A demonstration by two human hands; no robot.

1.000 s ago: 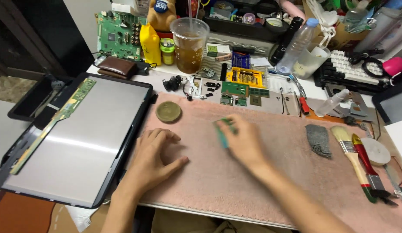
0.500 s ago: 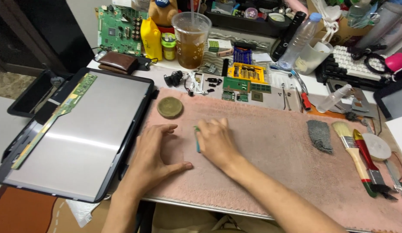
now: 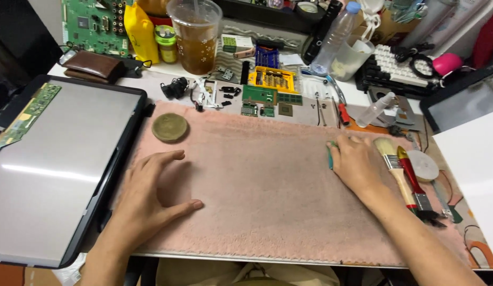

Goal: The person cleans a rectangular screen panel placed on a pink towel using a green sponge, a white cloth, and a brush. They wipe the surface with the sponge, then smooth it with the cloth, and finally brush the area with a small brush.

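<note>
Both hands are resting on the pink towel mat, whose middle is lying bare with no part yet set on it. The left hand is lying flat, fingers spread, holding nothing; the right hand, at three o'clock, is pinching a thin teal tool. At twelve o'clock a plastic cup is holding brown drink; the clear bottle looks nearly empty.
</note>
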